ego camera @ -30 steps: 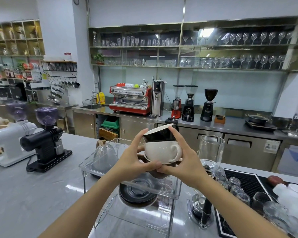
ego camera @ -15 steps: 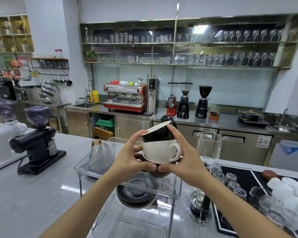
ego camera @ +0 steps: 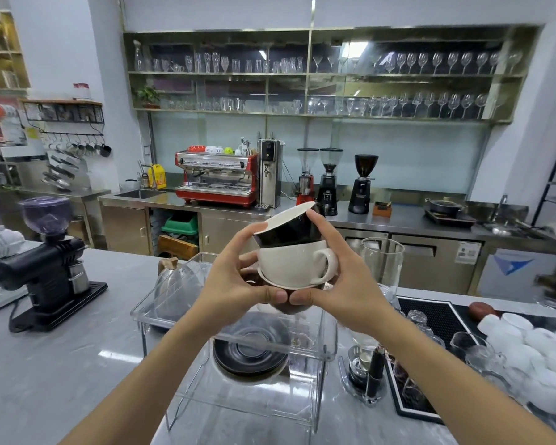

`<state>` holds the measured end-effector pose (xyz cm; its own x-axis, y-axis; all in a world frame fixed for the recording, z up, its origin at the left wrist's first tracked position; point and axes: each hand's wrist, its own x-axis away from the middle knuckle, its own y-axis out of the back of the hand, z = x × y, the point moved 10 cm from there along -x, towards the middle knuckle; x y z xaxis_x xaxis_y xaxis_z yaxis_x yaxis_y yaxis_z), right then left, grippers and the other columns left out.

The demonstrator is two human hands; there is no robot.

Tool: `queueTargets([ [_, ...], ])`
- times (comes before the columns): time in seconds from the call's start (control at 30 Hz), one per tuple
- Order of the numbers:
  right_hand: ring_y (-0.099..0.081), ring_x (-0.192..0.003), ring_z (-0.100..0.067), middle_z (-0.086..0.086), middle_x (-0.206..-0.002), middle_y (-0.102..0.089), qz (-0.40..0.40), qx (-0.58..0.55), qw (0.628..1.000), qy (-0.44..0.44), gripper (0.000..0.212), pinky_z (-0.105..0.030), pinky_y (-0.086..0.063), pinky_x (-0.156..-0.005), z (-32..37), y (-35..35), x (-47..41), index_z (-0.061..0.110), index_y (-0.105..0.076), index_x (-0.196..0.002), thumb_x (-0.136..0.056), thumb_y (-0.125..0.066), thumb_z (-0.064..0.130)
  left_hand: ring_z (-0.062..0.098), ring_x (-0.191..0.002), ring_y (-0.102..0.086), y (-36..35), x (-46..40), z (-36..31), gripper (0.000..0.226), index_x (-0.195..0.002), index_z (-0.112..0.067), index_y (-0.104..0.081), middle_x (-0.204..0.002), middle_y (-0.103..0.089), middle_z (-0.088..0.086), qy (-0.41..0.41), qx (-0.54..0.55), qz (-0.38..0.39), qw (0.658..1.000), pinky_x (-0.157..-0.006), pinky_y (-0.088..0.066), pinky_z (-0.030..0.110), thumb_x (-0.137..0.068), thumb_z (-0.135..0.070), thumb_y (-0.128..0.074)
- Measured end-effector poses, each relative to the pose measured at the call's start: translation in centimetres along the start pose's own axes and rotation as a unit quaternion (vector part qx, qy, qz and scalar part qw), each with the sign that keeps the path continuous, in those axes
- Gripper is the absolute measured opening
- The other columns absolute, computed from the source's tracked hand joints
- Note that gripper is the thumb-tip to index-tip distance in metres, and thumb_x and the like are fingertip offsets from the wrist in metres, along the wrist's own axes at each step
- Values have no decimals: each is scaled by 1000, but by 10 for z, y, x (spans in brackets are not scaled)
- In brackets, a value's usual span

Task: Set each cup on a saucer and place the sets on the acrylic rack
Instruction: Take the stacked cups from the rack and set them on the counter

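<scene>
Both hands, left (ego camera: 235, 284) and right (ego camera: 344, 284), grip stacked cups (ego camera: 294, 252), hiding the lowest.

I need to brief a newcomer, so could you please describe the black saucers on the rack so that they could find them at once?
Find the clear acrylic rack on the grey counter, below the two hands. On its lower level lies a stack of black saucers, flat, round and dark, unlike the clear glassware to its right.

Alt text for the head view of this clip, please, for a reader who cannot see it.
Both hands, left hand and right hand, hold a stack of cups above a clear acrylic rack: a black cup tilted atop a white cup. Dark saucers lie on the rack's lower tier.
</scene>
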<state>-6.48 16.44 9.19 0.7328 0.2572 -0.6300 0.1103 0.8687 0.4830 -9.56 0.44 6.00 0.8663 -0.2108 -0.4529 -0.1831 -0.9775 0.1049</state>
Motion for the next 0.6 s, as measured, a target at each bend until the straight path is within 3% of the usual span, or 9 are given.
queueTargets([
  [0.6,-52,-129,-9,24,-144,-46,-34,11,999,-1,112,-41,-54,-98,29,66,20,46,-28,-149,-63,-92,14,25,-81,-78,-54,-3,-54,105,-139,-31,-48,-99,-79,6,-29,7,26,999,-64,-63,30,-54,14,-91],
])
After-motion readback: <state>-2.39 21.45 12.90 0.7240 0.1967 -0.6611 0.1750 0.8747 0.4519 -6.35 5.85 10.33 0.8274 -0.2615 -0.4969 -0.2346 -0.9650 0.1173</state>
